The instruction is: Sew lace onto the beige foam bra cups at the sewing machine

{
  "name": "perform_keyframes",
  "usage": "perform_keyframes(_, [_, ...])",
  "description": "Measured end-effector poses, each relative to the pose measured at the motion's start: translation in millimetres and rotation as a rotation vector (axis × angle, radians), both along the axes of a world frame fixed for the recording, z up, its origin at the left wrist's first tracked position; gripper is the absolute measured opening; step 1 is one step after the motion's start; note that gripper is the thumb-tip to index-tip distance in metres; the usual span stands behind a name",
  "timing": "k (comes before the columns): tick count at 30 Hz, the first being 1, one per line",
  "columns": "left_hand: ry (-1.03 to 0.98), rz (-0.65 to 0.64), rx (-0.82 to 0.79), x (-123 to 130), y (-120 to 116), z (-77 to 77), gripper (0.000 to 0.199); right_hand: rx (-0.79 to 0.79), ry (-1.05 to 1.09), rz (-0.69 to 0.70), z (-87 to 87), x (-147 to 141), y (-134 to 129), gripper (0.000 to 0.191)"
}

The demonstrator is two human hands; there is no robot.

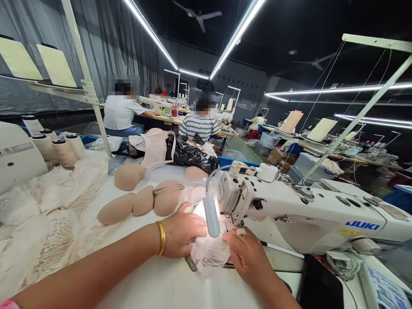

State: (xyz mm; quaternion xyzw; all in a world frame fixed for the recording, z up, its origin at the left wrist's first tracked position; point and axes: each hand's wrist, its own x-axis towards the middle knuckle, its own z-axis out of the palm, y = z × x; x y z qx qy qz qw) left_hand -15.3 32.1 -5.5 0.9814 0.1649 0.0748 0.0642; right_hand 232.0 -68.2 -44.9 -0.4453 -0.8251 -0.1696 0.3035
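A piece of white lace fabric (210, 255) lies at the needle area of a white sewing machine (309, 214), lit by a small grey lamp (211, 216). My left hand (182, 231), with a gold bangle at the wrist, rests on the fabric's left side, thumb and fingers spread. On the right side, below the machine head, my right hand (246, 249) pinches the lace edge between thumb and fingers. The lamp covers part of the fabric, and the needle tip cannot be made out.
Beige foam cups (167, 198) lie behind my left hand. Lace pieces (54, 206) cover the table's left side, near thread cones (64, 152). A black object (320, 285) lies at the lower right. Two people (120, 109) (199, 124) sit farther back.
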Motion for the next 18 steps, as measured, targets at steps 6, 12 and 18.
perform_keyframes(6, [0.142,0.227,0.035,13,-22,0.1,0.026,-0.198,0.016,0.182,10.6,-16,-7,0.031])
perform_keyframes(12, [0.19,0.203,-0.122,10,-32,10.6,0.043,-0.222,-0.047,-0.014,-15.7,-8,4,0.029])
perform_keyframes(18, [0.117,0.033,-0.106,2,-24,14.7,0.032,-0.086,-0.008,-0.109,-12.2,12,9,0.039])
